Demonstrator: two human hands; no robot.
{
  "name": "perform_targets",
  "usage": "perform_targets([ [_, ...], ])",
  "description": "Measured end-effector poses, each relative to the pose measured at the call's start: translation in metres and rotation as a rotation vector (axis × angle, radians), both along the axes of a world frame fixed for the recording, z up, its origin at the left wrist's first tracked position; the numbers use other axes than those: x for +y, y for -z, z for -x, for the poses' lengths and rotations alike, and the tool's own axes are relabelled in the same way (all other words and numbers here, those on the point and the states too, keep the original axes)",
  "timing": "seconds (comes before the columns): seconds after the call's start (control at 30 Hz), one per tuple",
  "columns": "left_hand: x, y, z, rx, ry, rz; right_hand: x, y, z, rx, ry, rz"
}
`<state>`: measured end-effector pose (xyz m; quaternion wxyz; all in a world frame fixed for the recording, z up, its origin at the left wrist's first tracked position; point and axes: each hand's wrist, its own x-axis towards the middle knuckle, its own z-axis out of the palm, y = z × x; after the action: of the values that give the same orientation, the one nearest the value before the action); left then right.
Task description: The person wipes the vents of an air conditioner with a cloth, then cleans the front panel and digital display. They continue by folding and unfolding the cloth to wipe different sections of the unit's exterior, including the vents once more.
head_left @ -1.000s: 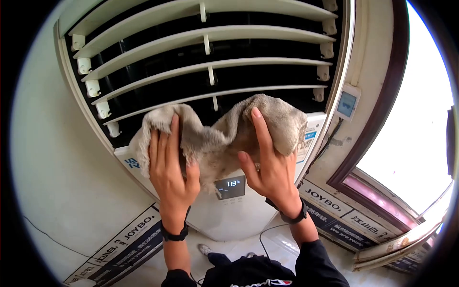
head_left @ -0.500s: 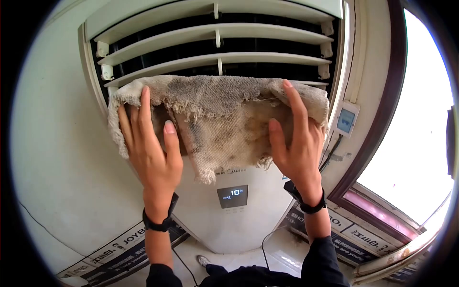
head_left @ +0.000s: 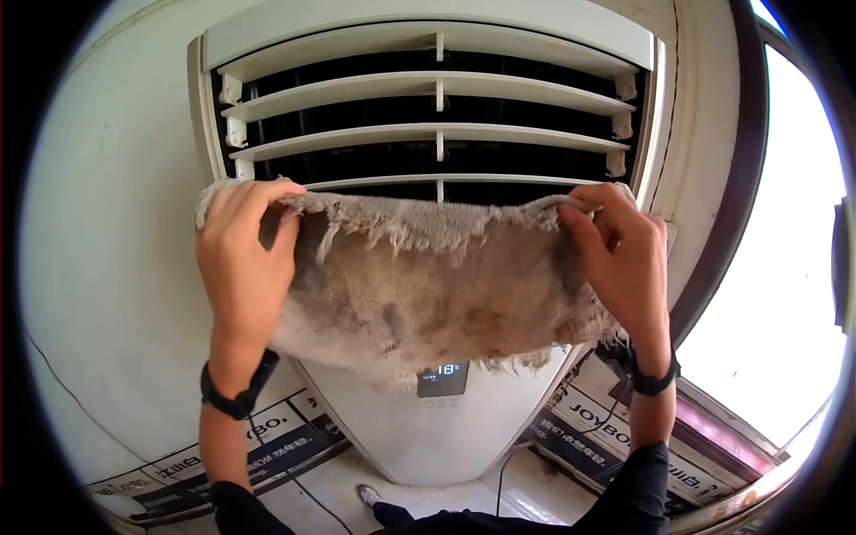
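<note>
A worn, stained beige rag (head_left: 428, 285) with frayed edges hangs stretched between my two hands. My left hand (head_left: 245, 259) pinches its upper left part between thumb and fingers. At the upper right, my right hand (head_left: 620, 254) grips the cloth the same way, fingers bent over the edge. Behind the rag stands a white floor-standing air conditioner (head_left: 437, 446), and the cloth covers its middle front. Just above the rag run the wide horizontal louvers (head_left: 357, 143) of the air outlet. Below its fringe, a small display (head_left: 443, 379) reading 18 is partly covered.
A bright window (head_left: 758, 267) with a dark frame is on the right. Printed boxes or panels (head_left: 285, 446) line the wall's foot on both sides. Thin black cables (head_left: 312, 499) cross the pale floor near a shoe (head_left: 368, 495).
Both hands have gone from lying spread on the rag to pinching its upper edge. They have moved farther apart, and the cloth now hangs opened out, lower against the louvers.
</note>
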<state>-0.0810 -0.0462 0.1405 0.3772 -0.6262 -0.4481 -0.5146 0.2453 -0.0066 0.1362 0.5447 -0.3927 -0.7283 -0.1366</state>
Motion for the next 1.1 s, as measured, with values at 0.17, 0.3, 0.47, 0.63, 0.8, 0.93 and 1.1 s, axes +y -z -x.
perform_targets([
  [0.17,-0.006,-0.013,0.016,-0.020,0.098,0.275,-0.003,-0.011,-0.008,-0.189,0.041,0.000],
  [0.3,-0.019,-0.025,0.017,0.059,0.092,0.432,-0.009,-0.016,-0.010,-0.370,0.206,-0.013],
  [0.47,-0.030,-0.051,0.028,0.013,0.192,0.978,-0.003,-0.015,-0.015,-0.340,0.173,-0.059],
  [0.63,-0.025,-0.063,0.047,0.076,0.398,1.367,0.001,-0.013,-0.012,-0.434,0.127,-0.146],
  [0.8,-0.032,-0.119,0.038,0.199,0.152,1.706,0.019,-0.019,-0.004,-0.519,0.167,-0.210],
  [0.93,-0.018,-0.152,0.045,0.328,0.092,1.316,0.027,-0.027,0.000,-0.467,0.105,-0.134],
  [1.1,0.009,-0.165,0.028,0.462,-0.144,1.013,0.029,-0.038,0.004,-0.381,0.126,-0.085],
])
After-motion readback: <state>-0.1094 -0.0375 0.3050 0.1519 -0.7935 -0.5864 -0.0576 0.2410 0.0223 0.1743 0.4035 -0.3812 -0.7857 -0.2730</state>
